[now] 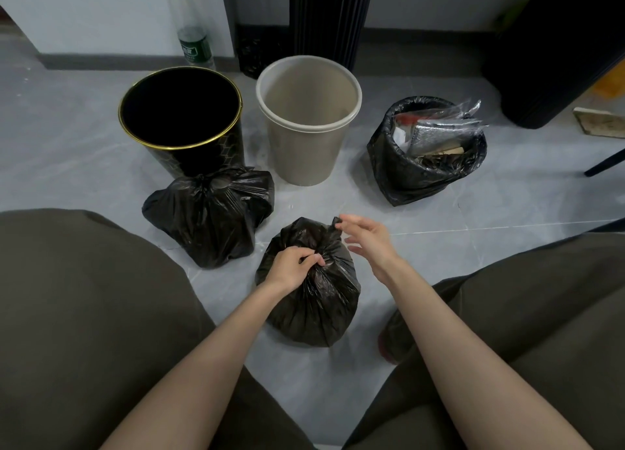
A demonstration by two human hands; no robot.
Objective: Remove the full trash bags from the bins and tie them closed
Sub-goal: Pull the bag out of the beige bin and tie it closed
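A black trash bag [314, 300] stands on the floor between my knees, its neck gathered. My left hand [291, 267] grips the gathered neck. My right hand [367, 238] hovers just right of the bag with loose fingers, its fingertips at a black flap of the bag's top. A second black bag [209, 212] sits tied at the left, in front of the black bin with a gold rim [181, 111]. A beige bin [307, 118] stands without a bag. At the right, a third black bag [426, 152] stands open, full of wrappers and paper.
A clear bottle with a green label [192, 40] stands by the wall behind the bins. A dark ribbed column [329, 16] and a dark cabinet [558, 43] rise at the back. A chair leg [605, 162] juts in at the right. My knees fill both lower corners.
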